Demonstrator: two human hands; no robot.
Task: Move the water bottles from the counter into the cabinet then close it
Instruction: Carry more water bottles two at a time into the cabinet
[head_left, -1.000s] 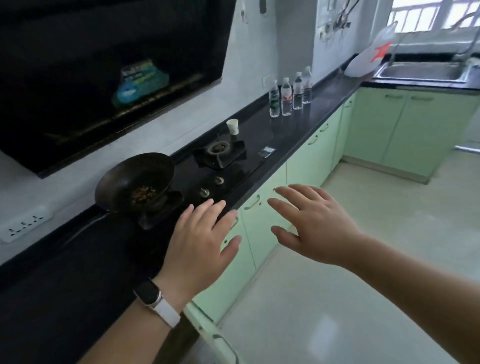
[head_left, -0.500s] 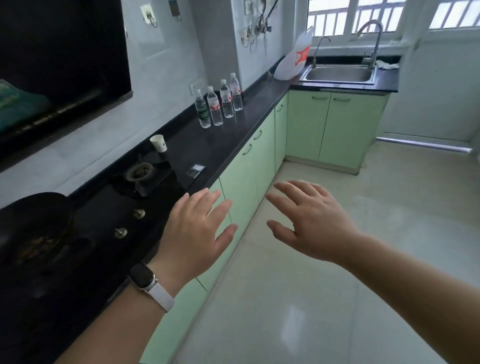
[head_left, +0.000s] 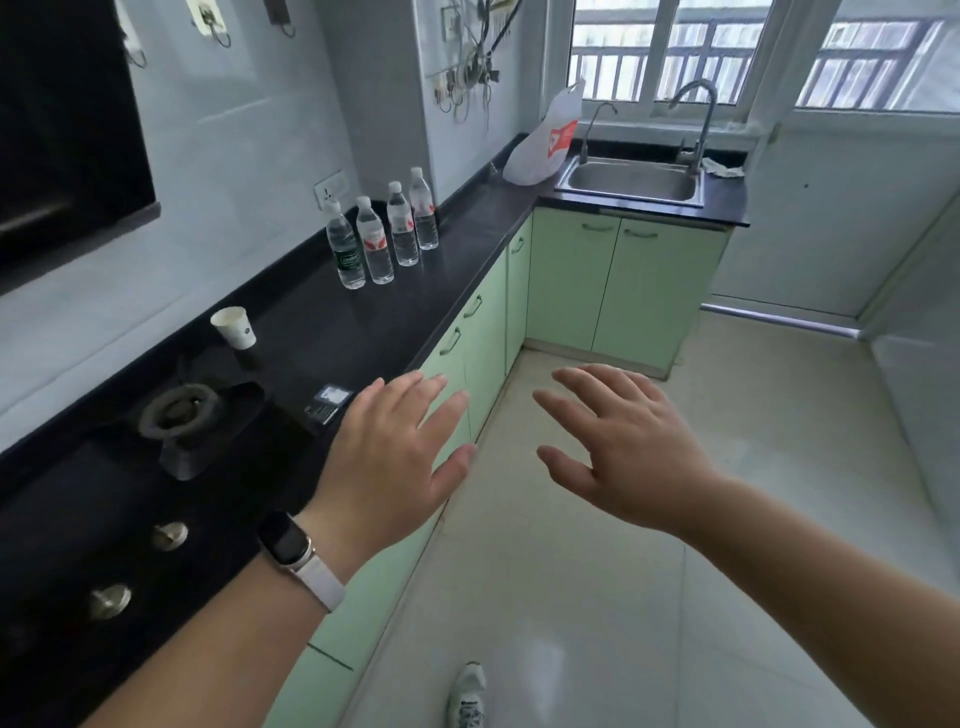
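Bottles (head_left: 382, 234) (4 upright) on counter (head_left: 467, 228), 2 empty hands (head_left: 395, 457)

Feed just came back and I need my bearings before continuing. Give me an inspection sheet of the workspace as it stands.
Surface: black counter, dry-looking, runs to the sink.
Job's things: four water bottles upright in a row by the wall; green cabinet doors all shut.
Clutter: paper cup, small dark card, gas burner, white plastic bag beside the sink.
Grippers: left hand and right hand empty, fingers spread, short of the bottles.
Cables: wires hang on the wall above the counter.
Surroundings: tiled floor, window, one shoe at bottom.
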